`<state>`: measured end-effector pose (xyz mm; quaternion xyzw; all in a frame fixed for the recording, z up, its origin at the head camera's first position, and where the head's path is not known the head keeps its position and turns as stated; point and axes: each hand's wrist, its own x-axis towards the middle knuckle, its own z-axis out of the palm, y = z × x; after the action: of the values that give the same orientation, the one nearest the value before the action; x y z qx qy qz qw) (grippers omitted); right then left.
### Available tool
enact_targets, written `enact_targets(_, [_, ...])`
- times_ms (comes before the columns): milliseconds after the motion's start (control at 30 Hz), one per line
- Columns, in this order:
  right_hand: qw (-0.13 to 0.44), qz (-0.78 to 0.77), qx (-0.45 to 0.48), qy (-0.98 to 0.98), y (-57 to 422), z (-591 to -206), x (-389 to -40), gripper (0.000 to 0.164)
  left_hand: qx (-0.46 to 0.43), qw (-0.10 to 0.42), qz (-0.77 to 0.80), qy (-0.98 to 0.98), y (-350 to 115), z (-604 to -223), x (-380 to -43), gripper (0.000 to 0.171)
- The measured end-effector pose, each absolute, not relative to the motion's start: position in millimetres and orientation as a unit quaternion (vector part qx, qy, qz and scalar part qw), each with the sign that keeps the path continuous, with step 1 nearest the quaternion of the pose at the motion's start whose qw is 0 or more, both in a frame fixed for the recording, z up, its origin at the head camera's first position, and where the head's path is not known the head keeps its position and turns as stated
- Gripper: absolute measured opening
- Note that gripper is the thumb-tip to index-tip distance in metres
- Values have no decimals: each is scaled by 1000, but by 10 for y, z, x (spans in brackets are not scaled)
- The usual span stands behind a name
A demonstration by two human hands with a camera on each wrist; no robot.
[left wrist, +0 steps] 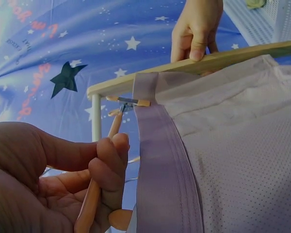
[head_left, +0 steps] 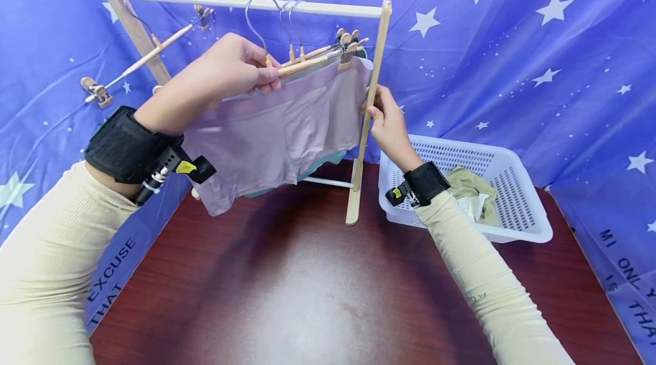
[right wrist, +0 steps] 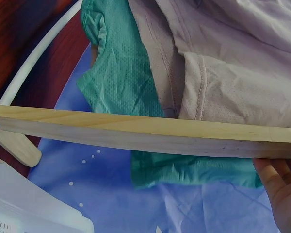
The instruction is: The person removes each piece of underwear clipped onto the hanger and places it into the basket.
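Note:
In the head view my left hand [head_left: 241,69] pinches the wooden bar of a clip hanger [head_left: 302,65], whose metal hook overlaps the rack's top rail. Lilac underpants [head_left: 256,137] hang by their waistband from this hanger; one clip [left wrist: 131,101] grips the band near the far end. Beyond the wooden side post [head_left: 376,69] is my right hand [head_left: 388,126], thumb on the near face and fingers behind, holding the post. A teal garment [right wrist: 121,73] hangs behind the lilac one and shows below it.
Another clip hanger [head_left: 148,57] hangs bare at the rack's left end. At right on the dark red table [head_left: 318,296] stands a white plastic basket [head_left: 523,200] with an olive cloth [head_left: 468,183] and something white inside. A blue star-printed curtain [head_left: 512,69] surrounds the table.

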<state>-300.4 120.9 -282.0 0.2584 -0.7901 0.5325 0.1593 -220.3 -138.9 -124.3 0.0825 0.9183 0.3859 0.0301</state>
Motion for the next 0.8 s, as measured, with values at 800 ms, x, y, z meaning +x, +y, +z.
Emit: enact_targets(800, [208,464,233,-829,1264,-2955,-3206,35,179,6,329,927,-1293,-1314,-1756,18])
